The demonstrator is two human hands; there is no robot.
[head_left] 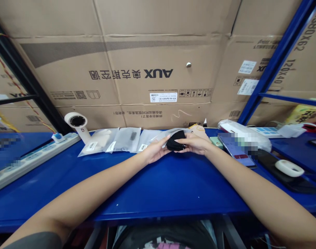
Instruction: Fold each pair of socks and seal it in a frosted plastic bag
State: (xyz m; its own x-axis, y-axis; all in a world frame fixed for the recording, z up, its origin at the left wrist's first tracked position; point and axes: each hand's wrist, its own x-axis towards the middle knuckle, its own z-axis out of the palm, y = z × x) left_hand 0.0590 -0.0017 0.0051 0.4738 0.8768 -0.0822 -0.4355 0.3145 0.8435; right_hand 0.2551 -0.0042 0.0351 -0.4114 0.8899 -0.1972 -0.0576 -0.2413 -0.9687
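Note:
Between both hands, above the back part of the blue table, is a folded piece of black cloth (174, 141). My left hand (158, 150) closes on its left edge, fingers underneath and thumb on top. On the other side my right hand (195, 143) pinches the cloth's right edge. A clear plastic bag (170, 131) lies just behind the cloth; whether either hand touches it I cannot tell. To the left, frosted bags with barcode labels lie in a row: one with something beige (98, 141), a grey one (126, 139) and another (148, 138).
A white handheld fan (77, 121) stands behind the bags. A long power strip (35, 155) runs along the left. On the right are a phone (236, 150), a plastic-wrapped bundle (244, 135) and a white mouse-shaped object (289, 168). Blue posts and cardboard (158, 52) enclose the blue table (158, 186).

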